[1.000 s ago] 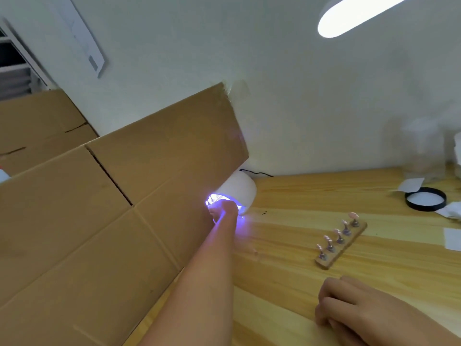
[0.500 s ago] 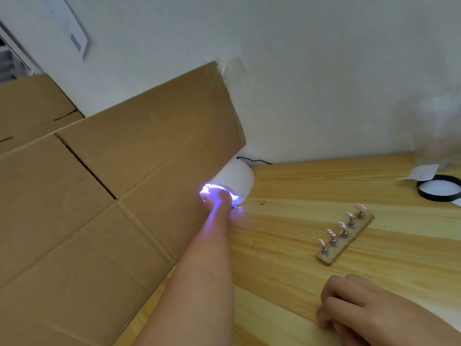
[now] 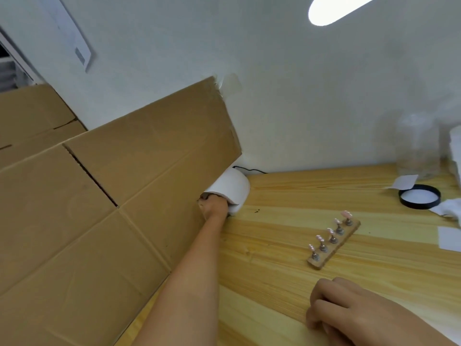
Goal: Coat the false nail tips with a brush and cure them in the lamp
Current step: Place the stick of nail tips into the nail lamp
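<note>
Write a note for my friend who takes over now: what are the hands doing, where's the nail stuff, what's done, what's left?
The left grip is at the mouth of the white domed curing lamp; its fingers are hidden.
The right grip rests loosely curled on the light wooden table, nothing seen in it.
Five pink false nail tips stand on the wooden strip holder, outside the lamp.
Done: can't tell if they're coated; no brush shows.
Left: probably curing that strip.

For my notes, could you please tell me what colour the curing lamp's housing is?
The lamp housing is white, per the head view.
</note>
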Demonstrator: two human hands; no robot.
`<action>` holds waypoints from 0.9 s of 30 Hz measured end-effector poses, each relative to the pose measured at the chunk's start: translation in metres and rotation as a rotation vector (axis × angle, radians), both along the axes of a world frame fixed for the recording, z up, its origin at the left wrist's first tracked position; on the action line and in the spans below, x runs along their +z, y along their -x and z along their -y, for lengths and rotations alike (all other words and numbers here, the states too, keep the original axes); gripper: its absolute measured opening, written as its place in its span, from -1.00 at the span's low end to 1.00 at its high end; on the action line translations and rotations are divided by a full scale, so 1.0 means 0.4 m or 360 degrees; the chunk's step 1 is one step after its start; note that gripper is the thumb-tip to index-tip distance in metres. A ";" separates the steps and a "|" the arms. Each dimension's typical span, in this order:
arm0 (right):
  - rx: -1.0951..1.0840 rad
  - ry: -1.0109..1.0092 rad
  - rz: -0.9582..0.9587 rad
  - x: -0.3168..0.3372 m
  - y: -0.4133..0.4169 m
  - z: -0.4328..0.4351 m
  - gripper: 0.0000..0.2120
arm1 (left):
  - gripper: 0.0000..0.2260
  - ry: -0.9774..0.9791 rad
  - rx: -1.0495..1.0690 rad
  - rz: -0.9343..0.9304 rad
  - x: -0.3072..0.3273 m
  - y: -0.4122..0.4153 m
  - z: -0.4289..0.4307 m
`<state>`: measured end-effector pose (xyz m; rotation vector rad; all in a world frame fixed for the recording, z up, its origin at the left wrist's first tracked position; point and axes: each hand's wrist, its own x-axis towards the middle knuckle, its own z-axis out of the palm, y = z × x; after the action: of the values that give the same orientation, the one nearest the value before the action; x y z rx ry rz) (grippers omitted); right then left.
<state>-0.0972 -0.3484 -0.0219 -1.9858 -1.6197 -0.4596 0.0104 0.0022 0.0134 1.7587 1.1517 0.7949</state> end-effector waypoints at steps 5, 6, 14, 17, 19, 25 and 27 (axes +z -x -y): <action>-0.0025 -0.0042 0.0019 0.006 0.002 0.001 -0.86 | -0.71 -0.0539 -0.0206 -0.0712 -0.030 0.017 -0.016; -0.0009 -0.0032 0.0006 0.006 0.001 0.002 -0.89 | -0.70 -0.0366 -0.0192 -0.0557 -0.022 0.023 -0.016; -0.0016 -0.0028 0.0059 0.007 -0.004 -0.004 -0.87 | -0.68 -0.0545 -0.0368 -0.0643 -0.015 0.075 0.022; 0.0028 -0.0019 0.0060 0.009 -0.002 -0.005 -0.88 | -0.69 -0.0309 -0.0419 -0.0408 -0.007 0.108 0.033; 0.0062 -0.0009 0.0006 0.006 -0.002 -0.002 -0.79 | -0.79 -0.0256 -0.0487 -0.0357 0.000 0.144 0.049; 0.0068 -0.0007 -0.0007 0.007 0.003 0.002 -0.85 | -0.80 0.0363 -0.0721 0.0136 0.016 0.282 0.098; 0.0050 0.0007 -0.0049 0.013 0.008 0.004 -0.84 | -0.74 0.0533 -0.0765 0.0294 0.021 0.339 0.106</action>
<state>-0.1005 -0.3502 -0.0168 -1.9581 -1.6319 -0.4116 -0.1252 -0.0403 0.0217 1.5514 0.6523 0.4318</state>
